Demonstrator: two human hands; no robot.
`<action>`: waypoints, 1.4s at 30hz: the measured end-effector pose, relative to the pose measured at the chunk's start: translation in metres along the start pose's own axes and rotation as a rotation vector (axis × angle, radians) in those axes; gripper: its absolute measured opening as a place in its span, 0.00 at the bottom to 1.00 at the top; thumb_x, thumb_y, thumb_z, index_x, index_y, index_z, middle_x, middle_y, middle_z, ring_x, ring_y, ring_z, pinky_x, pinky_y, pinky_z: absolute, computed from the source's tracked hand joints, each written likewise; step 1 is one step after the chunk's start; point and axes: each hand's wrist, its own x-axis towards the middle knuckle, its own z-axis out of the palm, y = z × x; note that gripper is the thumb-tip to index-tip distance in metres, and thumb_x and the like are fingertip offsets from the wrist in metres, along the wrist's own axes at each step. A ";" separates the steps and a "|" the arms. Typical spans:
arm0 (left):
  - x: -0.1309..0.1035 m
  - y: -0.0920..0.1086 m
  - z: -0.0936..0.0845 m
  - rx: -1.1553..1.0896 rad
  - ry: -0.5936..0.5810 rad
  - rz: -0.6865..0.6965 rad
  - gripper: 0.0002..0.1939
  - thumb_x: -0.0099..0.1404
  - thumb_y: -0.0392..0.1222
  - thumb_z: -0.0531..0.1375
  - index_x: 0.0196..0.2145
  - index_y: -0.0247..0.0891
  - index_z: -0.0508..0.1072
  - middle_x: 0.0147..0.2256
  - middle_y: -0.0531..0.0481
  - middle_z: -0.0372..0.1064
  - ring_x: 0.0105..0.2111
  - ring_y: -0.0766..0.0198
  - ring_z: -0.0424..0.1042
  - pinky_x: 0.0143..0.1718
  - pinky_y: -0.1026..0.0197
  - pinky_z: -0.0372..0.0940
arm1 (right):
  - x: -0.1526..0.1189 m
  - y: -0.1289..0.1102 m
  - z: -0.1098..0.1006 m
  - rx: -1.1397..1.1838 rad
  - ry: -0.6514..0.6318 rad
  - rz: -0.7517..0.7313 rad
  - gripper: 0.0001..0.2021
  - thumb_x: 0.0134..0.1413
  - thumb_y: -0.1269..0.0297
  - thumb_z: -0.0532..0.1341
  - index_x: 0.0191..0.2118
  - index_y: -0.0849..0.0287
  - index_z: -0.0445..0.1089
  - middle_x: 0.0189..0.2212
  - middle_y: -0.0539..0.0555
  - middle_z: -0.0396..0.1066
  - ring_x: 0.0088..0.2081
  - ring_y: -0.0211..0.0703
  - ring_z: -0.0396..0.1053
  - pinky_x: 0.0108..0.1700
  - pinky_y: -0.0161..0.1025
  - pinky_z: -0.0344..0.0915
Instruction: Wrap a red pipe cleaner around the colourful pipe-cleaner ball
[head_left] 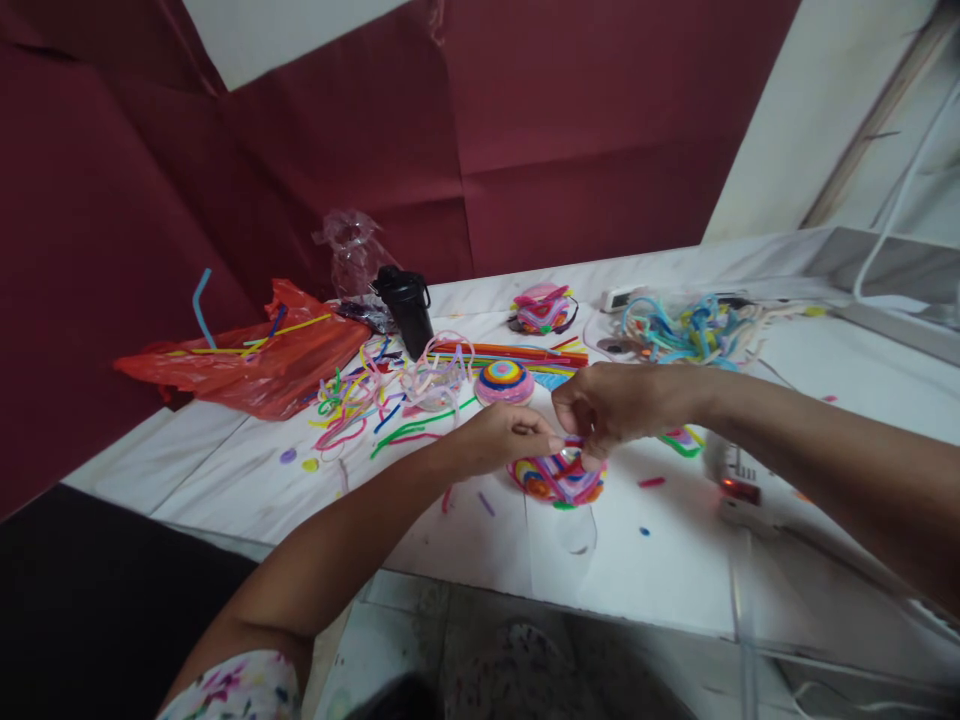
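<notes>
Fuzzy pipe-cleaner strand [571, 442]: I'm pinching it with left hand [504, 436] and right hand [609, 404], fingers clamped, just above the coiled basket [556, 478]. Overpulling is risking unravelling coils.

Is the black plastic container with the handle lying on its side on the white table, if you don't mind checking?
No, the black plastic container stands upright on the white table, beside the red plastic bag.

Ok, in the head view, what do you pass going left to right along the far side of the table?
Red plastic bag → black lidded cup → rainbow coiled dome → pink coiled piece → pile of blue and cream pipe cleaners. Both hands work nearer the camera, outside this row.
</notes>
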 end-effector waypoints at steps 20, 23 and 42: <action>-0.002 -0.008 0.010 -0.095 0.089 -0.037 0.21 0.45 0.51 0.72 0.29 0.35 0.71 0.22 0.57 0.63 0.23 0.72 0.61 0.25 0.67 0.53 | 0.014 0.019 0.009 0.313 -0.219 -0.005 0.21 0.25 0.49 0.73 0.23 0.58 0.69 0.16 0.42 0.57 0.23 0.34 0.53 0.25 0.35 0.48; -0.001 -0.007 0.010 -0.082 0.058 -0.049 0.19 0.46 0.50 0.70 0.30 0.34 0.73 0.22 0.57 0.63 0.23 0.71 0.60 0.24 0.66 0.52 | 0.013 0.018 0.010 0.331 -0.208 0.019 0.22 0.23 0.49 0.73 0.22 0.58 0.68 0.15 0.41 0.56 0.22 0.33 0.52 0.24 0.35 0.47; 0.002 0.000 0.025 0.070 0.112 -0.152 0.12 0.47 0.44 0.66 0.22 0.35 0.70 0.18 0.59 0.57 0.19 0.72 0.55 0.21 0.66 0.48 | 0.008 0.019 0.013 0.397 -0.186 0.051 0.24 0.18 0.48 0.74 0.21 0.59 0.68 0.16 0.42 0.58 0.24 0.35 0.56 0.27 0.35 0.51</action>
